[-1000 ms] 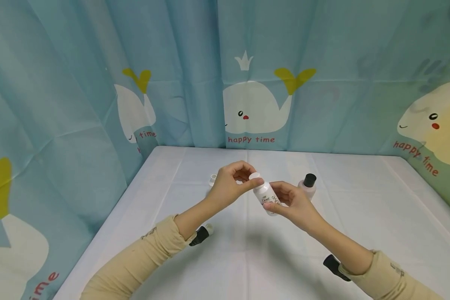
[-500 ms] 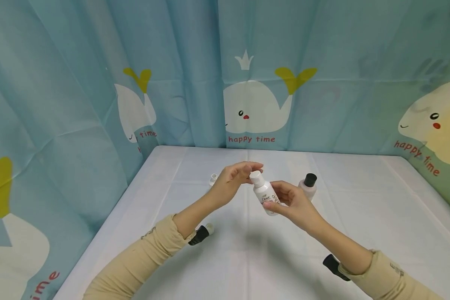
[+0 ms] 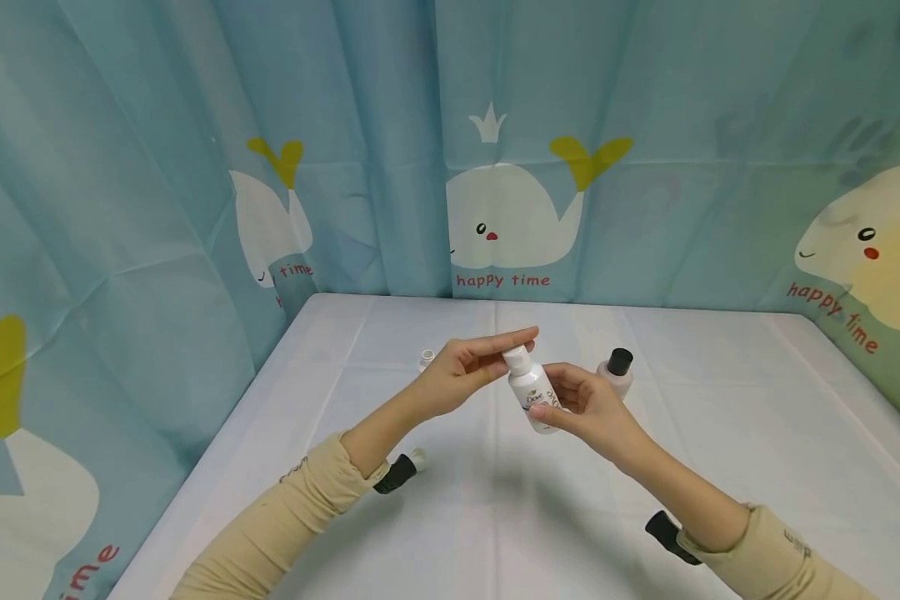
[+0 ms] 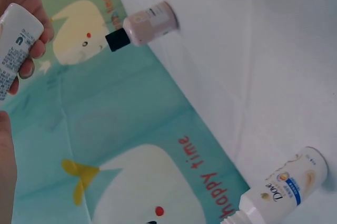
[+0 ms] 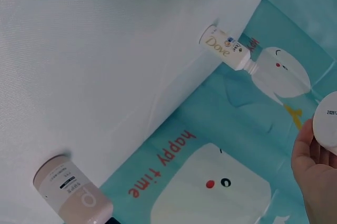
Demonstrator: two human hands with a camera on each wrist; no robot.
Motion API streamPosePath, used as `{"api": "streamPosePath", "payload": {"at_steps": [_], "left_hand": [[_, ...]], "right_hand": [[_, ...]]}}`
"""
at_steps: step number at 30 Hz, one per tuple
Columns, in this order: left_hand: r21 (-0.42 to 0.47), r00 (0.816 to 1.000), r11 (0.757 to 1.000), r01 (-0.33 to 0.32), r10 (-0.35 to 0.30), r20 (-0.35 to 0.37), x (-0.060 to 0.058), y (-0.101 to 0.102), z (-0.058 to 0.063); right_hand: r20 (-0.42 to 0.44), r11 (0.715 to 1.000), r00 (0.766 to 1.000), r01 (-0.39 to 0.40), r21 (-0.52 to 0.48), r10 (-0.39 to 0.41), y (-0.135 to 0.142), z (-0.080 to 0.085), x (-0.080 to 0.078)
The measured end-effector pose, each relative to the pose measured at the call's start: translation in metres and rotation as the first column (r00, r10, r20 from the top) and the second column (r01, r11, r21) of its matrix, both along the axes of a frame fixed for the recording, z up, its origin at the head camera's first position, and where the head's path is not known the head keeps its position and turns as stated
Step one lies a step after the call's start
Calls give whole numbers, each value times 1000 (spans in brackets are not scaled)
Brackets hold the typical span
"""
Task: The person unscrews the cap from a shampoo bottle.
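Fingers of the right hand [image 3: 595,413] grip the white bottle [image 3: 531,391]; those of the left hand [image 3: 453,377] lie straight across its cap [image 3: 518,362], with room above the bench [image 3: 450,521], inside its edges.

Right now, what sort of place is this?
Probably a curtained-off tabletop recording booth: pale-blue whale-print fabric curtains hang around a white cloth-covered table, where a pink cylindrical black-capped bottle stands.

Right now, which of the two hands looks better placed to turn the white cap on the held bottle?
Probably the left hand: it is right at the white cap. The right hand grips the bottle by its body, so it seems better suited to steadying it.
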State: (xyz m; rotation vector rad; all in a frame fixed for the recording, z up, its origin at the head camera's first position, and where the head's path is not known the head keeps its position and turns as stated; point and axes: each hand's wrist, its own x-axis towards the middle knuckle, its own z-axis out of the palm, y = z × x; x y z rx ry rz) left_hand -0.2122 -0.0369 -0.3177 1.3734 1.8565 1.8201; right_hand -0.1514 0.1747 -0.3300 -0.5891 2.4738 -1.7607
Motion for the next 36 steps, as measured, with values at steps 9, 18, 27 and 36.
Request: {"api": "streamPosePath", "payload": {"at_steps": [9, 18, 27, 36], "left_hand": [[29, 992, 992, -122, 121, 46, 6, 5, -1], [38, 948, 957, -287, 278, 155, 13, 10, -1], [18, 907, 924, -383, 372, 199, 12, 18, -3], [-17, 913, 946, -325, 318, 255, 12, 18, 0]], "right_hand": [[12, 1000, 1000, -3, -15, 3, 1, 2, 3], [27, 1000, 1000, 9, -14, -8, 1, 0, 4], [38, 1000, 999, 5, -22, -4, 0, 1, 3], [42, 1000, 999, 17, -8, -16, -1, 2, 1]]}}
